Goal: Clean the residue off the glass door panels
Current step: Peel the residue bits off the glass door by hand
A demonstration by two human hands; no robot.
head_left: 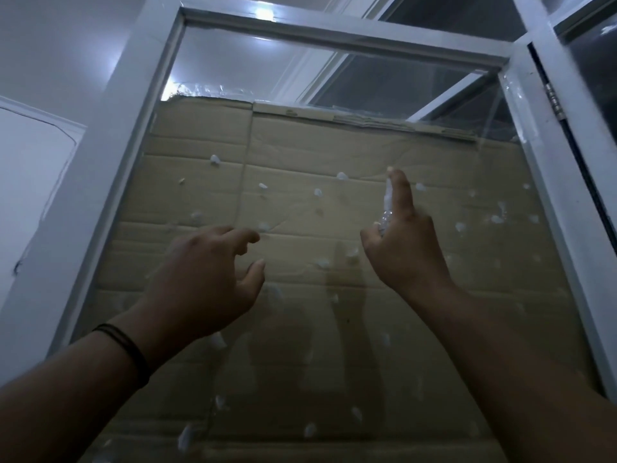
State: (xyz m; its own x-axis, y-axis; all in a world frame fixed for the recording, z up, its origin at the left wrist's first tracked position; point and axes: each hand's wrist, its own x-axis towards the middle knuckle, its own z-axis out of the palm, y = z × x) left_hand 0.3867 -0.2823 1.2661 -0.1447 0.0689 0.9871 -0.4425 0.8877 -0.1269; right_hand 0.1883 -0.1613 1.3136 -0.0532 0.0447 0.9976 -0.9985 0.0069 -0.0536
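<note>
My right hand (404, 242) pinched a crumpled clear strip (387, 208) running up along my forefinger, while my empty, loosely curled left hand (207, 279) hovered nearest the white residue fleck (263, 226) just beyond its fingertips (252, 236).

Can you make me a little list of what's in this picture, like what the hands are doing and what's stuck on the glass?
glass door panel: in a white frame, cardboard behind it
residue: white blobs dotted over the glass
left hand: fingers loosely curled, holding nothing, reaching towards the glass
right hand: pinches a clear crinkly strip, forefinger pointing up
left wrist: black band
hinge: on the right
</note>
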